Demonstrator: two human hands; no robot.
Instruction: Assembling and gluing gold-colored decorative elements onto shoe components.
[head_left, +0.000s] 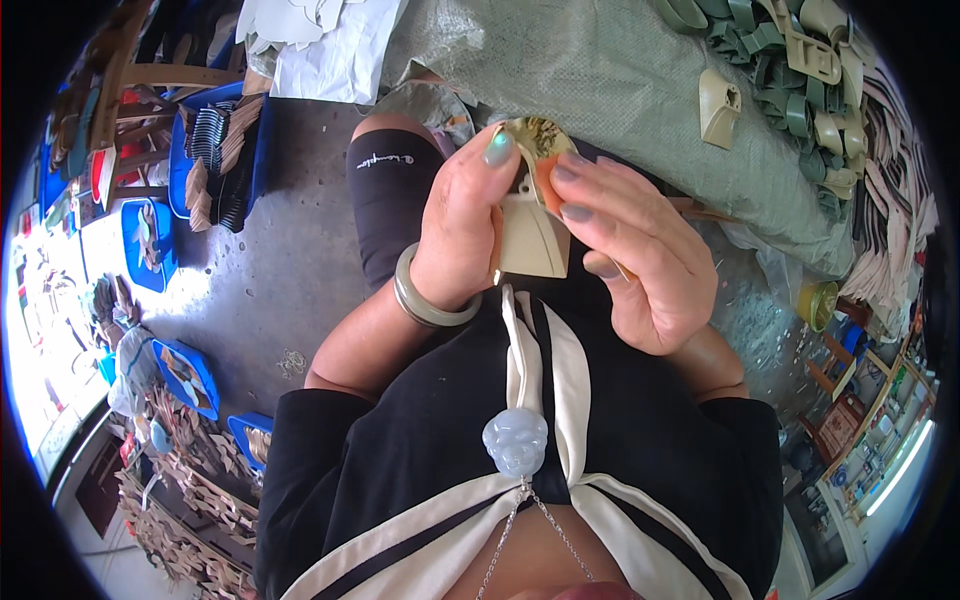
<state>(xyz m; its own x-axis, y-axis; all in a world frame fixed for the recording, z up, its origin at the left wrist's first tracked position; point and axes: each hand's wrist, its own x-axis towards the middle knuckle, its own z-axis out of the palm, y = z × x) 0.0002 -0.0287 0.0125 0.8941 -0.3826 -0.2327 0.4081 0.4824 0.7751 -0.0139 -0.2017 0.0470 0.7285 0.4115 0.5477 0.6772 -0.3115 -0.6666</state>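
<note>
Both hands are raised in front of my chest, closed around a beige moulded piece (533, 236) that looks like a shoe heel. My left hand (460, 215) grips its left side, with the thumb at the top. My right hand (645, 245) curls against its right side, and an orange scrap (549, 184) shows between those fingertips and the piece. What the scrap is made of, I cannot make out. Above it, a rounded, glinting yellow-brown part (540, 135) sits between the hands; whether it belongs to the beige piece is unclear.
A grey-green woven sack (600, 90) spreads ahead, with one beige heel piece (719, 108) on it. Green and beige pieces (800, 105) pile at the far right, beside a stack of pale strips (890, 200). Blue bins (150, 245) with parts stand on the floor at left.
</note>
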